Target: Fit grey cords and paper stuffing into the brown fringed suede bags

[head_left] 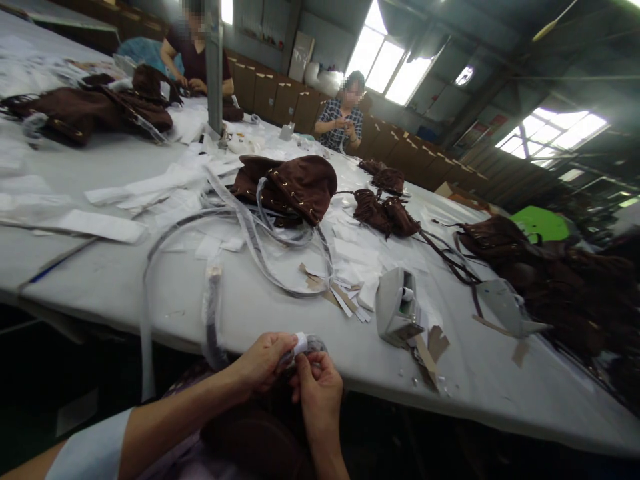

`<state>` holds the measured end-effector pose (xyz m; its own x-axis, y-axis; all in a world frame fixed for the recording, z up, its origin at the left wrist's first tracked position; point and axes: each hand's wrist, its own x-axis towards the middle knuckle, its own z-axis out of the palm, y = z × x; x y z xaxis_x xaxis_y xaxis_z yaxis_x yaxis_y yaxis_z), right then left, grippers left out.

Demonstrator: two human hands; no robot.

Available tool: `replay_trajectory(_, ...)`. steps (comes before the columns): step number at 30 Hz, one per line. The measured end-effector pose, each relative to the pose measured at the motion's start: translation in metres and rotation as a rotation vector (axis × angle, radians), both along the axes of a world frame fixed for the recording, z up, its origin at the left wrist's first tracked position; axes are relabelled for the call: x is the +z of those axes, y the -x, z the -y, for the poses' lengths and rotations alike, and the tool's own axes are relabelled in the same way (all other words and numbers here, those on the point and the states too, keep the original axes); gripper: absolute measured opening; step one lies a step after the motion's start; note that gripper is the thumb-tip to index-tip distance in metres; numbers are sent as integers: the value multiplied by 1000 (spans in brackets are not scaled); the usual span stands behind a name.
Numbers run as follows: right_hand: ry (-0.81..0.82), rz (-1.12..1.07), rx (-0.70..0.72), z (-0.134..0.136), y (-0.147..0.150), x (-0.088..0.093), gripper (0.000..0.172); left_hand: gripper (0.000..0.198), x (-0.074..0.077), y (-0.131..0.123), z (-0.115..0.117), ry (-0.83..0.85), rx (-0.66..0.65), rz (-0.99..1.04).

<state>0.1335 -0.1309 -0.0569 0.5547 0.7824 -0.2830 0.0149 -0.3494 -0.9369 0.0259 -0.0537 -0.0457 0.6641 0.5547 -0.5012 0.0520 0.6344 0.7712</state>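
At the table's near edge, my left hand (267,360) pinches a white wrapping piece (301,343) around a plastic-covered strap (316,344). My right hand (320,387) is closed on the same strap from the right, its thumb just under the white piece. What lies between the fingers is partly hidden. Beyond my hands sits a brown drawstring bag (305,190) with gold eyelets, and a long strap in clear plastic (250,247) loops out from it. Part of a brown item (255,440) shows dimly below my forearms.
A pale dispenser-like box (397,307) stands right of my hands, beside cardboard strips (427,360). White paper sheets (105,223) lie on the left. Brown bags (540,267) are heaped at the right, more (85,110) at the far left. Two people work across the table, near a metal post (215,73).
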Motion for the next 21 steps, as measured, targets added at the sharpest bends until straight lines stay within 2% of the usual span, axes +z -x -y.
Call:
replay_trajectory(2,-31,298,52,1,-5,-3,32,47,1,1,-2,-21,-14,-21)
replay_trajectory(5,-193,885,199,-1,-19,-1,24,47,4,2,-4,-43,-32,-47)
replay_trajectory(7,-312,1211,353,-6,-29,8,18,47,6,3,-6,-42,-33,-70)
replay_trajectory(10,-426,1535,573,-18,-40,27,19,49,11,2,-8,-17,-37,-90)
replay_trajectory(14,-535,1678,786,-32,-45,44,34,51,17,-2,-6,36,-47,-129)
replay_trajectory(18,-526,1629,923,-40,-47,39,43,54,23,-4,-2,41,-64,-170)
replay_trajectory(21,-459,1616,926,-45,-47,32,48,48,27,-4,-5,35,-62,-136)
